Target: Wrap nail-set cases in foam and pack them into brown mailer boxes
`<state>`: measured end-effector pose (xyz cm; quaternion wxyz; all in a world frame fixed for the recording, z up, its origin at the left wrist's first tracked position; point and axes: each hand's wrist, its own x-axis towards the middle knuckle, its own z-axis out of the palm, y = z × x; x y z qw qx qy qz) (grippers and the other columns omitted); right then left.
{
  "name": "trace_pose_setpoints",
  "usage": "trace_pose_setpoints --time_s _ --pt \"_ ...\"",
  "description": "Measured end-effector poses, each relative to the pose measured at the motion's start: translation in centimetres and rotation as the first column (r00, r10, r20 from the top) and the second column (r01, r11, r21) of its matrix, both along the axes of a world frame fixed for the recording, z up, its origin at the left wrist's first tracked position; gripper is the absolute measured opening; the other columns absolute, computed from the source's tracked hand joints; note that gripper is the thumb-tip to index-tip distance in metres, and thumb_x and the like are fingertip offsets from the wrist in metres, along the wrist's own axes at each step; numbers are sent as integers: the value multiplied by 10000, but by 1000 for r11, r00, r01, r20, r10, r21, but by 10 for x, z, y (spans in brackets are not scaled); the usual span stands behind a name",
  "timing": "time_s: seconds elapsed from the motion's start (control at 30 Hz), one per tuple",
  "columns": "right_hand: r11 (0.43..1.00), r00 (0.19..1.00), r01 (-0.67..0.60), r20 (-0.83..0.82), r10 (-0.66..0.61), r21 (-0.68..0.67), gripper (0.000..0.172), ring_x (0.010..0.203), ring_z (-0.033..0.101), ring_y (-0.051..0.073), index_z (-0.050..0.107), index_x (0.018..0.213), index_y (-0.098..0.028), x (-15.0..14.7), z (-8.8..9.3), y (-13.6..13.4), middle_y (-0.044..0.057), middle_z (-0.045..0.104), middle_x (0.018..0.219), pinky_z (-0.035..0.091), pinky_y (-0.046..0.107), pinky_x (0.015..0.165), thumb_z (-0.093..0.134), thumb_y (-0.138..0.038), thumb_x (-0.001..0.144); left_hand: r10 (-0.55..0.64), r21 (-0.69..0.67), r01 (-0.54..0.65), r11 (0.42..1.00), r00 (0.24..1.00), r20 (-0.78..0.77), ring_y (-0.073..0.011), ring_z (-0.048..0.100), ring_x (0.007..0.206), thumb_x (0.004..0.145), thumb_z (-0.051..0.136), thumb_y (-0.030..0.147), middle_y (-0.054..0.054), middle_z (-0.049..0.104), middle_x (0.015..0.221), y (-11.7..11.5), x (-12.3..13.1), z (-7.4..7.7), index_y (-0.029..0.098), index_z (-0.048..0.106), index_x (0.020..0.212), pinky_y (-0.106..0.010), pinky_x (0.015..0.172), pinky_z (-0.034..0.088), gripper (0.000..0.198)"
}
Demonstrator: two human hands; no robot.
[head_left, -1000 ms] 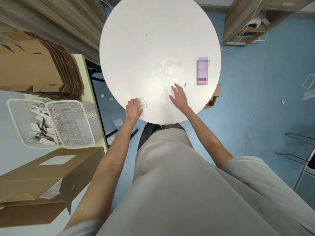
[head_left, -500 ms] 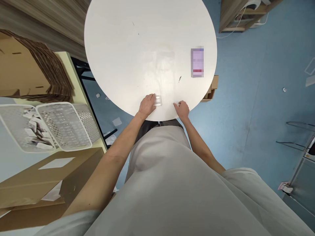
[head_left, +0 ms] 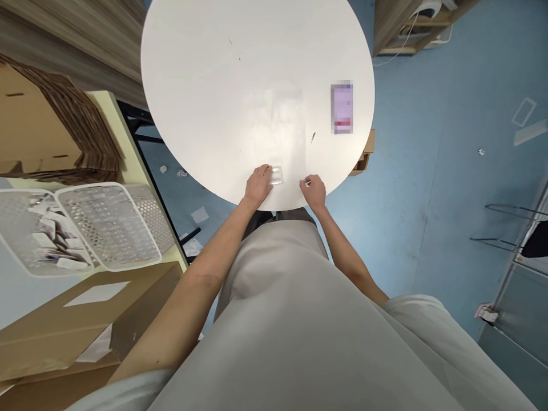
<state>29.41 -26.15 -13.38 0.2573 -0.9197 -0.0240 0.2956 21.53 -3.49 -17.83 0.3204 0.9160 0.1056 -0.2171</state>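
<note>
On the near edge of the round white table (head_left: 205,114) lies a small clear plastic tray (head_left: 277,174), with faint moulded shapes in it. My left hand (head_left: 257,185) grips its left side, the fingers covering that edge. To the right, apart from the tray, my right hand (head_left: 314,191) is over the table with thumb and forefinger brought together in a pinch. Whatever sits between those fingertips, if anything, is too small to make out. A pixelated purple rectangular object (head_left: 342,108) lies farther back on the table's right side.
At my left, a side table carries stacked flat cardboard (head_left: 43,125), a white basket of clear plastic pieces (head_left: 109,225) and another basket with small packets (head_left: 57,240). A large cardboard box (head_left: 89,308) is nearer. An open carton (head_left: 363,160) shows below the round table's right edge.
My right thumb and forefinger have closed from apart into a pinch. My left hand and the tray stay nearly in place; the camera view has shifted slightly.
</note>
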Motion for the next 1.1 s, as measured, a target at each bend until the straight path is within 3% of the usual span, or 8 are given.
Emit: trace_pose_setpoints --time_s 0.17,0.33,0.4,0.5,0.6,0.8,0.93,1.1 --pt "968 967 -241 99 233 75 138 1179 648 274 699 985 -233 -16 16 42 91 714 1182 541 367 931 643 -275 1104 229 -169 -220 961 973 34 -384 527 1573 936 729 205 -204 566 1689 2 -2 -3 159 563 1613 -549 1326 448 699" --pt "882 884 -467 36 466 56 137 1203 634 282 726 1000 -213 -28 10 87 110 719 1220 542 374 948 659 -250 1113 624 -273 -620 735 777 -85 -300 745 1314 1120 543 428 -152 796 1378 6 -10 6 188 770 1289 -421 1164 573 372" --pt "858 859 -512 0 512 52 134 1213 640 282 739 1023 -204 -30 4 97 118 724 1239 544 374 949 647 -235 1115 655 -246 -679 691 733 -182 -301 796 1195 1061 655 434 -136 845 1235 5 -12 9 194 805 1143 -403 1100 601 295" --pt "841 840 -532 -67 539 103 93 1211 669 273 753 1035 -214 -30 -4 99 101 741 1244 554 357 937 695 -259 1093 652 -193 -695 693 718 -246 -278 813 1144 989 702 300 -115 867 1177 3 -12 8 204 818 1043 -366 1067 604 160" --pt "880 879 -462 -74 471 108 103 1194 700 264 758 1078 -233 -23 -7 89 85 757 1269 564 362 967 712 -325 1089 669 -127 -712 690 695 -264 -261 806 1163 977 686 249 -118 868 1210 2 -8 3 200 824 1033 -346 1077 589 157" --pt "985 980 -163 -129 154 -62 265 1154 738 287 708 1254 -196 4 -15 66 118 796 1278 570 403 993 719 -396 1081 713 -71 -758 648 637 -294 -275 795 1142 955 723 259 -88 868 1146 2 -2 -3 214 824 1058 -366 1063 598 151" --pt "994 978 -91 -193 77 -68 263 1086 746 288 699 1069 -211 8 -24 73 107 818 1160 570 386 940 755 -468 1059 742 -49 -786 616 600 -299 -283 790 1149 938 724 229 -109 854 1170 -2 2 -4 196 814 1087 -384 1072 602 177" --pt "993 975 -114 -198 104 -41 374 895 705 260 568 809 -264 2 -28 87 59 740 909 548 358 829 701 -490 1076 721 1 -746 666 644 -255 -324 769 1175 942 644 171 -124 839 1192 -7 6 -4 206 782 1147 -478 1084 605 249"
